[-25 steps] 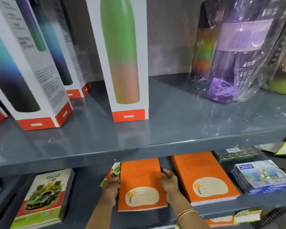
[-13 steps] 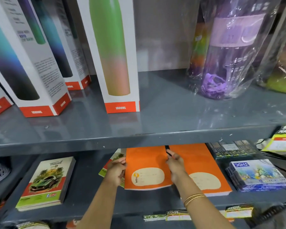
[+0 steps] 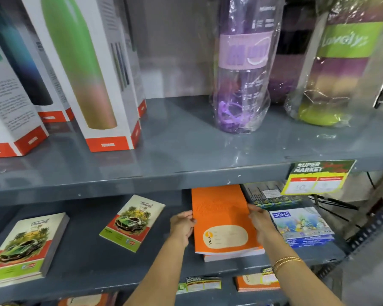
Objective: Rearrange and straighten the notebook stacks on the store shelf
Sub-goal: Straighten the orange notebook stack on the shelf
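Note:
An orange notebook stack point(image 3: 221, 219) lies on the lower grey shelf point(image 3: 93, 259), its top notebooks resting on a second orange pile whose edge shows below. My left hand point(image 3: 182, 225) grips its left edge and my right hand point(image 3: 260, 224) grips its right edge. A single car-cover notebook point(image 3: 133, 221) lies tilted to the left of the stack. A thicker stack of car-cover notebooks point(image 3: 24, 248) sits at the far left.
A DOMS-labelled pack stack point(image 3: 301, 228) lies right of the orange stack, with dark packs point(image 3: 265, 195) behind it. The upper shelf point(image 3: 186, 155) carries boxed bottles point(image 3: 91, 74) and plastic-wrapped bottles point(image 3: 243, 69). A price tag point(image 3: 318, 176) hangs from its edge.
The orange notebooks held in both hands moved right, onto the second orange pile. The car-cover notebook that was under them is now uncovered.

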The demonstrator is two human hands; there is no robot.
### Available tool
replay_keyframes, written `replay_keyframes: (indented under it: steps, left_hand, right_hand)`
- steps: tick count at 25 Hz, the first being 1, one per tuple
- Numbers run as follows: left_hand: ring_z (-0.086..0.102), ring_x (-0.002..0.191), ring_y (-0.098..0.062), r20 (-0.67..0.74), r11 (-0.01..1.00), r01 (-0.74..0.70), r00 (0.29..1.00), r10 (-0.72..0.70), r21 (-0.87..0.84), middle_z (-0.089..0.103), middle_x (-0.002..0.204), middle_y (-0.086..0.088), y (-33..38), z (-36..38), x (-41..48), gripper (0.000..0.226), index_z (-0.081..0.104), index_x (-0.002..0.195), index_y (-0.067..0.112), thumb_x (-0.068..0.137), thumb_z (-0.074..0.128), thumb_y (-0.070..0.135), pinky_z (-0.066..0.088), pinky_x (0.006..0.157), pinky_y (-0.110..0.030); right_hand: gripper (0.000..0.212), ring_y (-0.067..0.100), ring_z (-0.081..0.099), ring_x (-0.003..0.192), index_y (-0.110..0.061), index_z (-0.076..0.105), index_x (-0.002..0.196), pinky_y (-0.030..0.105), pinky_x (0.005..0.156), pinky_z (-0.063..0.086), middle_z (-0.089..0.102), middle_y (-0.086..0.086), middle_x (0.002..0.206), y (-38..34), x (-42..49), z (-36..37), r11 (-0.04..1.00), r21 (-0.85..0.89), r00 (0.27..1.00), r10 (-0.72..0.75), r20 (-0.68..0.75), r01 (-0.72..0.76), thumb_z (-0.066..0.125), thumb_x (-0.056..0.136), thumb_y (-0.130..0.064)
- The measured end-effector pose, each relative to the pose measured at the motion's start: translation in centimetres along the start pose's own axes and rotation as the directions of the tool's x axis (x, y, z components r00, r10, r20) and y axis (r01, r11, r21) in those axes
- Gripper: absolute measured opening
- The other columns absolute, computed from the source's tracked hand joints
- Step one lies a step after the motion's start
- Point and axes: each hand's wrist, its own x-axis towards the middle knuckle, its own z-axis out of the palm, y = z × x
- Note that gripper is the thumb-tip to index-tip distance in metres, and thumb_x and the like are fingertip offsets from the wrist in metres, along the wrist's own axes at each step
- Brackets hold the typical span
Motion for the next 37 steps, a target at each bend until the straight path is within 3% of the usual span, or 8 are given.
replay_keyframes:
  steps: [3,8,14,17,24,29,33,37]
  left_hand:
    - [0.061,0.096,-0.019,-0.042,1.0,0.003,0.999,-0.002,0.012,0.064,0.122,-0.014,-0.6,1.5,-0.5,0.038,0.061,0.12,0.003,0.088,0.049,-0.015,0.048,0.071,-0.025]
    - [0.064,0.08,-0.019,-0.143,0.994,-0.024,0.989,0.039,0.108,0.068,0.109,-0.015,-1.2,2.4,-1.1,0.025,0.066,0.099,0.007,0.086,0.055,-0.011,0.044,0.052,-0.021]
    - [0.067,0.092,-0.025,-0.19,0.915,-0.093,0.965,0.179,0.392,0.071,0.106,-0.013,-1.5,3.0,-0.7,0.024,0.069,0.104,0.006,0.086,0.056,-0.003,0.059,0.082,-0.038]
    - [0.067,0.086,-0.026,-0.209,0.861,-0.129,0.943,0.26,0.492,0.071,0.099,-0.01,-1.4,3.5,-0.8,0.028,0.07,0.105,0.007,0.085,0.053,-0.003,0.06,0.078,-0.038]
    - [0.05,0.054,-0.01,-0.235,0.821,-0.12,0.926,0.295,0.558,0.052,0.057,0.006,-1.1,3.9,-1.3,0.043,0.049,0.053,0.024,0.087,0.048,-0.003,0.05,0.061,-0.029]
    - [0.057,0.063,-0.013,-0.225,0.839,-0.124,0.933,0.28,0.529,0.062,0.073,-0.001,-1.3,3.9,-1.0,0.038,0.057,0.059,0.022,0.086,0.05,-0.003,0.05,0.066,-0.03]
    - [0.066,0.103,-0.027,-0.192,0.852,-0.108,0.953,0.236,0.512,0.07,0.112,-0.011,-1.3,3.4,-0.5,0.031,0.068,0.111,0.009,0.084,0.054,-0.001,0.055,0.086,-0.035]
    - [0.063,0.091,-0.023,-0.106,0.884,-0.11,0.979,0.176,0.454,0.066,0.104,-0.009,-0.4,2.2,-0.6,0.027,0.064,0.111,0.002,0.084,0.058,0.002,0.058,0.085,-0.036]
  right_hand:
    - [0.046,0.032,0.044,0.127,-0.012,0.06,0.124,0.043,0.106,0.034,0.054,0.007,0.13,-0.3,0.2,-1.6,1.0,-0.02,1.0,0.012,0.0,-0.012,0.033,0.091,0.003]
    - [0.039,0.032,0.046,0.122,-0.007,0.058,0.124,0.042,0.103,0.035,0.054,0.015,0.134,0.1,0.7,-2.1,0.994,-0.107,1.0,-0.005,-0.002,0.005,0.033,0.095,-0.005]
    - [0.035,0.039,0.051,0.118,0.0,0.061,0.118,0.041,0.095,0.042,0.059,0.022,0.126,0.5,0.9,-1.7,0.971,-0.221,0.992,-0.112,-0.061,0.096,0.035,0.097,-0.01]
    - [0.033,0.043,0.053,0.116,0.002,0.061,0.118,0.044,0.096,0.044,0.06,0.025,0.125,0.5,0.9,-1.5,0.94,-0.315,0.987,-0.156,-0.051,0.132,0.038,0.094,-0.004]
    - [0.03,0.044,0.055,0.113,0.002,0.062,0.113,0.049,0.099,0.045,0.062,0.025,0.119,0.5,1.2,-1.3,0.938,-0.314,0.983,-0.173,-0.055,0.148,0.041,0.094,-0.005]
    - [0.035,0.04,0.051,0.117,-0.003,0.06,0.12,0.044,0.099,0.042,0.06,0.021,0.126,0.3,1.7,-1.4,0.937,-0.333,0.992,-0.123,-0.039,0.103,0.039,0.093,-0.005]
    - [0.034,0.029,0.048,0.098,-0.002,0.057,0.12,0.036,0.089,0.039,0.059,0.017,0.118,0.1,1.5,-1.3,0.958,-0.283,0.998,-0.057,-0.01,0.052,0.038,0.092,-0.005]
    - [0.044,0.043,0.049,0.114,0.0,0.051,0.125,0.048,0.101,0.038,0.052,0.027,0.125,-0.5,-0.2,0.5,0.83,-0.548,0.967,-0.213,-0.138,0.105,0.052,0.081,-0.008]
